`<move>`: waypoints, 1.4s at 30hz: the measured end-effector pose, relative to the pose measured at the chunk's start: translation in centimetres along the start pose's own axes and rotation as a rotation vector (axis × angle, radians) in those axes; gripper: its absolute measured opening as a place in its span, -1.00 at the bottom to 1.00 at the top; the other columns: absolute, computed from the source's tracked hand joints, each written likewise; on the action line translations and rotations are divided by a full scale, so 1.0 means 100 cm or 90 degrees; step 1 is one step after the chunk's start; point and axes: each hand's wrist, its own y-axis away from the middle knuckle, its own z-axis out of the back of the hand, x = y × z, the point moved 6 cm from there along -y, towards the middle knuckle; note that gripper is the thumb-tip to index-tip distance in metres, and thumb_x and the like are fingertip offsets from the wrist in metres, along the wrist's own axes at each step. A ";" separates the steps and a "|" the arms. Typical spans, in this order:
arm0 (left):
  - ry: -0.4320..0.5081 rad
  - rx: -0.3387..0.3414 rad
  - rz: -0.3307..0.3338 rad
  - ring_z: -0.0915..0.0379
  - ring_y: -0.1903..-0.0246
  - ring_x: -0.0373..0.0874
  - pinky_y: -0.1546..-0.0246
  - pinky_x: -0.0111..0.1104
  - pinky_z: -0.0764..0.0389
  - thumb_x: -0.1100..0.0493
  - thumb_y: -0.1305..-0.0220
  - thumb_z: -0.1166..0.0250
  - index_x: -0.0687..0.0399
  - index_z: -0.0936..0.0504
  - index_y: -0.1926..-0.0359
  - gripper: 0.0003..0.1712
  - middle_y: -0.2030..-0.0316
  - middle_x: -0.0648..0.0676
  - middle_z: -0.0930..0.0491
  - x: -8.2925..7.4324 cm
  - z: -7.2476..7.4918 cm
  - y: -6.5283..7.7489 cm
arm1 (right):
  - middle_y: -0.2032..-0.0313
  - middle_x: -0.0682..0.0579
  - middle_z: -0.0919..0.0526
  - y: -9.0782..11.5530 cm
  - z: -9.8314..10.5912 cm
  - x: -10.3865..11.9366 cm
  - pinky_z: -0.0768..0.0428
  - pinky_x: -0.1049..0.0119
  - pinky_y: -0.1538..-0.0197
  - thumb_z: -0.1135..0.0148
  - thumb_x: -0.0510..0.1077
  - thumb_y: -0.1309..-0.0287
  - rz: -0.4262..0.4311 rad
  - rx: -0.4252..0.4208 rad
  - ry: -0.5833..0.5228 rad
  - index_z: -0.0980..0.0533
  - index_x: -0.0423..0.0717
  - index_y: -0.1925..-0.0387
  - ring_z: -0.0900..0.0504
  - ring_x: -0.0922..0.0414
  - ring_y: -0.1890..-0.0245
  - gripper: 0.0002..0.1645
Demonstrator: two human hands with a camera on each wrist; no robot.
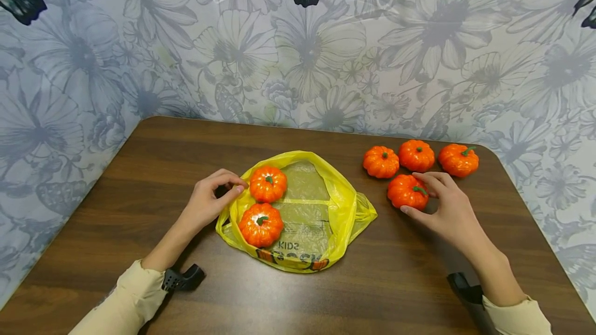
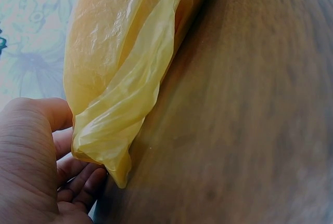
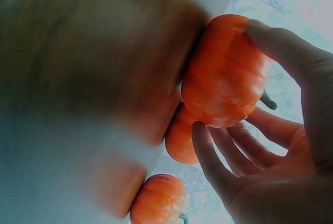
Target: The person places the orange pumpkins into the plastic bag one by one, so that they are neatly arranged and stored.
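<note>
A yellow plastic bag (image 1: pixel 342 211) lies with its mouth spread wide on the table. Inside its left part sit two shiny orange toy pumpkins with green stems, a rear one (image 1: pixel 268 184) and a front one (image 1: pixel 261 225). My left hand (image 1: pixel 209 198) pinches the bag's left rim between thumb and fingers; the left wrist view shows the folded yellow plastic (image 2: pixel 125 89) there. To the right of the bag, my right hand (image 1: pixel 449 213) grips another pumpkin (image 1: pixel 405 193) between thumb and fingers. The right wrist view shows this pumpkin (image 3: pixel 226 73) close up, at the tabletop.
Behind the right hand stand three more pumpkins, a left one (image 1: pixel 381 162), a middle one (image 1: pixel 416 155) and a right one (image 1: pixel 458 160), near the far right corner of the brown wooden table (image 1: pixel 177 143). A flower-patterned wall covering (image 1: pixel 302 66) rises behind the table.
</note>
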 end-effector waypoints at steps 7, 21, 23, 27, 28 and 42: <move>0.001 -0.003 -0.002 -0.51 0.17 -0.23 0.15 -0.37 -0.50 0.21 -0.42 -0.42 -0.11 -0.82 0.08 -0.86 0.09 -0.06 -0.73 0.000 0.000 0.000 | -0.14 -0.18 -0.66 0.001 -0.006 -0.004 -0.48 0.47 0.04 -0.74 -0.06 0.09 -0.023 0.033 -0.015 -0.51 -0.19 -0.32 -0.75 -0.14 0.11 -0.07; 0.006 -0.002 -0.009 -0.48 0.21 -0.23 0.17 -0.41 -0.48 0.21 -0.43 -0.40 -0.09 -0.82 0.10 -0.87 0.12 -0.05 -0.72 0.000 -0.001 0.000 | -0.11 -0.16 -0.69 0.001 -0.006 -0.004 -0.35 0.79 0.00 -0.76 -0.05 0.12 -0.019 0.012 -0.031 -0.52 -0.20 -0.32 -0.77 -0.15 0.11 -0.05; 0.006 -0.002 -0.010 -0.48 0.21 -0.22 0.17 -0.41 -0.48 0.22 -0.43 -0.40 -0.09 -0.82 0.09 -0.87 0.12 -0.05 -0.72 -0.001 -0.001 0.000 | -0.11 -0.15 -0.70 0.001 -0.005 -0.003 -0.38 0.76 0.01 -0.76 -0.05 0.12 -0.020 0.007 -0.031 -0.53 -0.18 -0.31 -0.78 -0.15 0.13 -0.05; 0.008 -0.002 -0.011 -0.49 0.21 -0.22 0.17 -0.41 -0.48 0.22 -0.43 -0.40 -0.08 -0.82 0.09 -0.86 0.12 -0.04 -0.73 -0.001 -0.001 0.001 | -0.12 -0.14 -0.70 0.000 -0.002 -0.001 -0.39 0.75 0.01 -0.76 -0.02 0.11 -0.021 0.007 -0.033 -0.53 -0.17 -0.33 -0.78 -0.16 0.14 -0.05; 0.008 -0.002 -0.011 -0.49 0.21 -0.22 0.17 -0.41 -0.48 0.22 -0.42 -0.41 -0.08 -0.82 0.09 -0.86 0.12 -0.04 -0.73 -0.001 -0.001 0.001 | -0.12 -0.14 -0.69 0.000 -0.001 0.000 -0.37 0.77 0.01 -0.76 -0.02 0.11 -0.022 0.005 -0.034 -0.53 -0.16 -0.33 -0.78 -0.16 0.14 -0.05; 0.001 -0.003 -0.012 -0.50 0.19 -0.23 0.16 -0.42 -0.49 0.21 -0.43 -0.40 -0.11 -0.82 0.09 -0.87 0.12 -0.07 -0.72 0.001 -0.001 0.000 | -0.14 -0.08 -0.70 -0.005 0.005 0.013 -0.36 0.81 -0.01 -0.77 -0.04 0.12 -0.013 -0.008 -0.053 -0.54 -0.11 -0.34 -0.80 -0.14 0.17 -0.04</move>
